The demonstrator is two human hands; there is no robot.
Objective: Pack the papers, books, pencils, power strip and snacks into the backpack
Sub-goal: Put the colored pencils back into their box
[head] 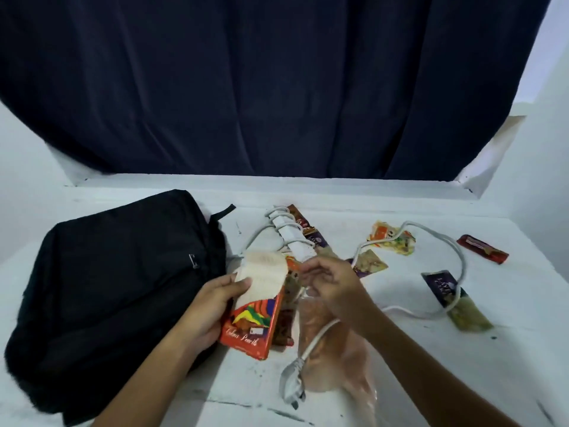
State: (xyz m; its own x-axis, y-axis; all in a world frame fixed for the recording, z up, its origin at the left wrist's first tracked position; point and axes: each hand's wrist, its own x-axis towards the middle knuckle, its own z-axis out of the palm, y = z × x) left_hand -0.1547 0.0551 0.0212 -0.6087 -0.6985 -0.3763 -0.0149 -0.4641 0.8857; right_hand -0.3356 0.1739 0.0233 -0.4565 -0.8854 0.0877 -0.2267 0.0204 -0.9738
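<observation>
A black backpack [114, 288] lies closed on the left of the white table [385, 359]. My left hand [212, 306] grips an orange colour pencil box [254, 318] whose top flap stands open, with pale pencil ends showing. My right hand [331, 285] has curled fingers at the box's open top; what it pinches is blurred. A white power strip [292, 238] lies behind the hands, and its cord [455, 257] loops right and back to a grey plug [291, 383]. Snack packets [391, 241] lie scattered on the right. A clear bag of snacks [332, 343] lies under my right wrist.
A red snack bar [482, 248] lies far right. A purple packet [443, 288] and a greenish packet [469, 314] sit under the cord loop. A dark blue curtain [277, 81] hangs behind the table, with white walls on both sides.
</observation>
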